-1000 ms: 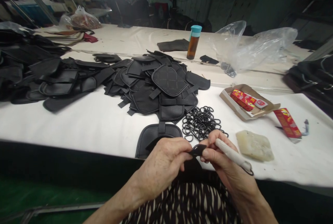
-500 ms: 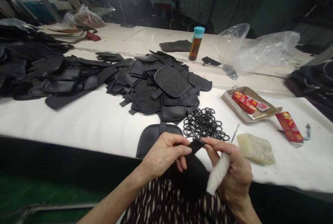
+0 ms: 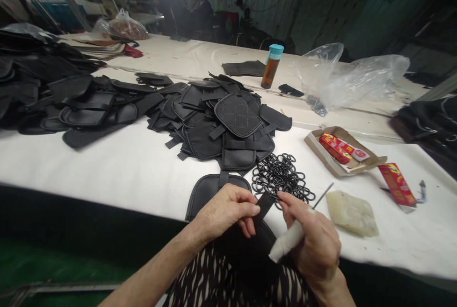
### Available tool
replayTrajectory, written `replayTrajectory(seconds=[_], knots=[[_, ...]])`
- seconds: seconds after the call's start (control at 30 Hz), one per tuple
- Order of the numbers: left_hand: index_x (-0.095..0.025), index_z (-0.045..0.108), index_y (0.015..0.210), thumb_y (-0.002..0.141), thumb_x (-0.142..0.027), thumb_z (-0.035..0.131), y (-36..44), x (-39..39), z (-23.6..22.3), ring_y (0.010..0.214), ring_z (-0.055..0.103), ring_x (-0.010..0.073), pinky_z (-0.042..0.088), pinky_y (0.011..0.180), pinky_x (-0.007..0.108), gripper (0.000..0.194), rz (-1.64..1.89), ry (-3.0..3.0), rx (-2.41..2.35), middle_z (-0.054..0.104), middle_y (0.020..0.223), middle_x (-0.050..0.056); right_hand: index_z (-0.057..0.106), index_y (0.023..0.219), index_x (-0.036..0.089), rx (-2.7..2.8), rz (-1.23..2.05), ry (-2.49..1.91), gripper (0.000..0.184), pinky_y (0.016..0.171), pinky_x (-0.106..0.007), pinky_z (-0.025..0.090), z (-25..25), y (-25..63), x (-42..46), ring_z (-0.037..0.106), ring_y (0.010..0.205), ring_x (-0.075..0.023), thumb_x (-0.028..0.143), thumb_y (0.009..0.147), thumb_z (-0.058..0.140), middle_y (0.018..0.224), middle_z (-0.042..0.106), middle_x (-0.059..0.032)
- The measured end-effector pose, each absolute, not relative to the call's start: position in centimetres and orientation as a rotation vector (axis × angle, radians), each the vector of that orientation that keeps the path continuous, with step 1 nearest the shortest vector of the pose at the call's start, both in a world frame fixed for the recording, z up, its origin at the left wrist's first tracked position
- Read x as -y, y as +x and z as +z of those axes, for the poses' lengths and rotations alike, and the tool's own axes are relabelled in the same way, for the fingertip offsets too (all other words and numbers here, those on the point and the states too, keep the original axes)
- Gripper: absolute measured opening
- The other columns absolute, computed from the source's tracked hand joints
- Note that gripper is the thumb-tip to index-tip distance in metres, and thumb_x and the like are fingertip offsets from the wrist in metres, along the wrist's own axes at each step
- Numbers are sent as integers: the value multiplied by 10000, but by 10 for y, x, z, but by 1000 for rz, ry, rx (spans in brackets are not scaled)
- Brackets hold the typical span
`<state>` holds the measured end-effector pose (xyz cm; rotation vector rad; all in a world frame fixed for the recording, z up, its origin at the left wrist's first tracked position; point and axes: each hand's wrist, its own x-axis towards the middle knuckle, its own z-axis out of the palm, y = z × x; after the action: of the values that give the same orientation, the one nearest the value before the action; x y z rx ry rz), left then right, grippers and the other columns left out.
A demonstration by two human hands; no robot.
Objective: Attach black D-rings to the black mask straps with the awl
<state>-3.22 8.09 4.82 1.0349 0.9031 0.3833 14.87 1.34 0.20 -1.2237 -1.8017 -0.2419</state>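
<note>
My left hand [image 3: 228, 209] pinches a short black strap [image 3: 264, 208] between thumb and fingers. The strap belongs to a dark padded piece [image 3: 246, 250] that hangs over my lap. At the strap's upper end, the fingertips of my right hand [image 3: 312, 235] grip a black ring, mostly hidden. That same hand also holds an awl [image 3: 287, 241], its white wrapped handle in the palm and its thin metal shaft pointing up to the right. Just beyond my fingers lies a heap of black metal rings [image 3: 278, 173]. Another black padded piece [image 3: 203, 193] rests at the table edge beside my left hand.
A pile of black padded pieces [image 3: 200, 138] covers the middle, with more black pieces [image 3: 89, 107] leftward. At right are a yellowish block [image 3: 352, 214], a cardboard tray [image 3: 332, 166] and a red packet [image 3: 397, 184]. Farther back stand a bottle [image 3: 272, 69] and a plastic bag [image 3: 360, 78].
My right hand has turned, so the awl's handle swung from pointing outward right to down-left and its shaft now shows. The strap has tilted more upright between my hands.
</note>
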Motion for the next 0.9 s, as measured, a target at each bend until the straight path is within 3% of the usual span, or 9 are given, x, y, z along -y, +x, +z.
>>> replayTrajectory(seconds=[0.43,0.9], knots=[[-119,604,666,688,-234,585,-33,-80,48,414,551,113,445,472,214,118,387,1029,-881,609,444,10,573,1099,246,1748,-158,-1283,378,675,-342,574,-4,146,-9,695,828,-225,49,779,620,1041,701,-67],[-120,600,651,695,-232,599,-37,-83,42,400,549,103,440,465,204,121,349,1024,-829,616,449,7,505,1231,234,1857,-157,-1148,509,677,-361,571,-4,151,-6,671,927,-243,7,782,582,1090,677,-109]])
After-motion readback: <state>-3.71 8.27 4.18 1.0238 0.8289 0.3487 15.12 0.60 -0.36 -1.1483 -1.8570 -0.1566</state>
